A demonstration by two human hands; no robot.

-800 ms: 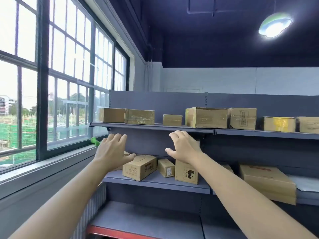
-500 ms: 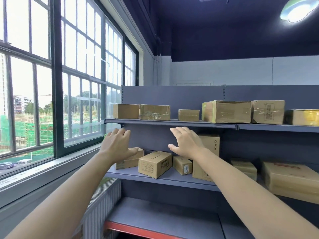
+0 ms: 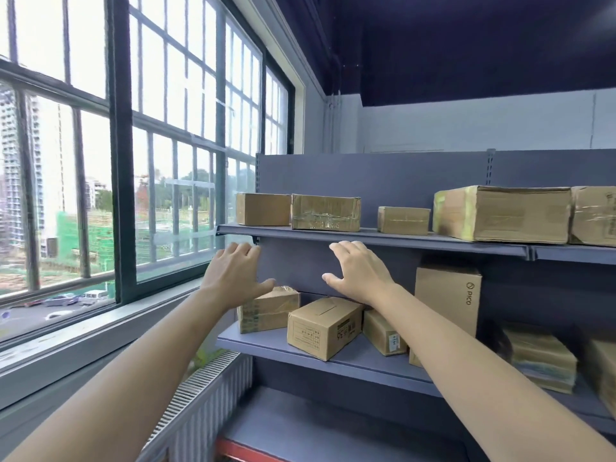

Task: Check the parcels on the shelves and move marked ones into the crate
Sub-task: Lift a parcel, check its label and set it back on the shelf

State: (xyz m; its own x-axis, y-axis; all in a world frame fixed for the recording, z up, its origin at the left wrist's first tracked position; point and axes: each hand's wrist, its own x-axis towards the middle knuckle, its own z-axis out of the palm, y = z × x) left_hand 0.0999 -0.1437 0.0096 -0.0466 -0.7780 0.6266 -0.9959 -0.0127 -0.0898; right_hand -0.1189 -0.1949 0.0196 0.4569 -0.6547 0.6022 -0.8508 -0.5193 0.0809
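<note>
Cardboard parcels stand on a grey-blue shelf unit. The top shelf [image 3: 383, 237] carries a plain box [image 3: 263, 209] at its left end, a taped box [image 3: 325, 212], a small box [image 3: 403, 220] and a large yellow-taped box [image 3: 503, 213]. On the middle shelf [image 3: 350, 360] lie a taped box [image 3: 270, 310], a labelled box [image 3: 325, 326], a small box [image 3: 383, 331] and a tall upright box [image 3: 448, 295]. My left hand [image 3: 231, 276] and my right hand [image 3: 361, 273] are both raised with fingers straight, just below the top shelf's front edge, holding nothing. No crate is in view.
A large barred window [image 3: 133, 161] and its sill [image 3: 83, 341] run along the left. A ribbed radiator [image 3: 206, 398] stands below it beside the shelf unit. The bottom shelf [image 3: 316, 431] has a red front edge. More parcels [image 3: 540, 361] lie to the right.
The view has swung left and closer to the shelf's left end. Both hands stay raised and open, now nearer the top shelf's left parcels.
</note>
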